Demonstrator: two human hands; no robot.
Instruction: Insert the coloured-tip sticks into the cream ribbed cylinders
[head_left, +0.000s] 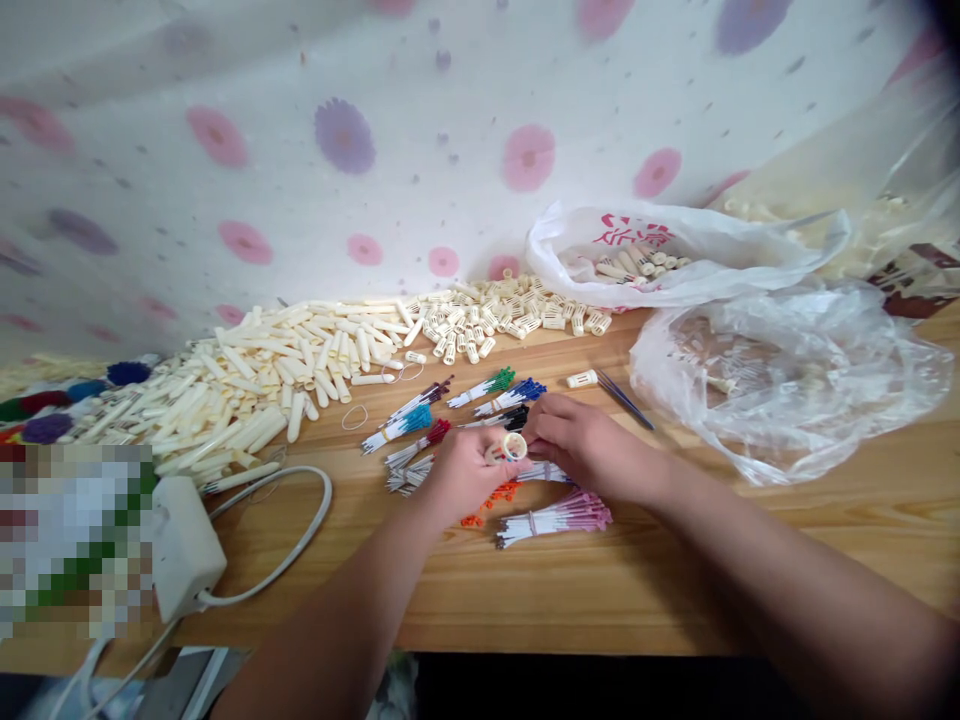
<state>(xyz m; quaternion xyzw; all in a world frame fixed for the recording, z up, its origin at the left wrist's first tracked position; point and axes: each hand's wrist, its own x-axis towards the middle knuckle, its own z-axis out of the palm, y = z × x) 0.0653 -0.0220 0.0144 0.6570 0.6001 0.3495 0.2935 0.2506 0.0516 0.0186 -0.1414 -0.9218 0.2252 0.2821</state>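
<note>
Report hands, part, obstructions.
Left hand holding cream tube, open end showing. Right hand alongside, fingers partly hidden, grip unclear. Pink-tipped bundle, orange pieces close by.

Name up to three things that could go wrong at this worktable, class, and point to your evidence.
The orange pieces sit close to the pink bundle, so colours might get mixed.
The tweezers lie beside the clear bag and could slip under its edge.
The white cord loops across the table; the left forearm may snag it.
</note>
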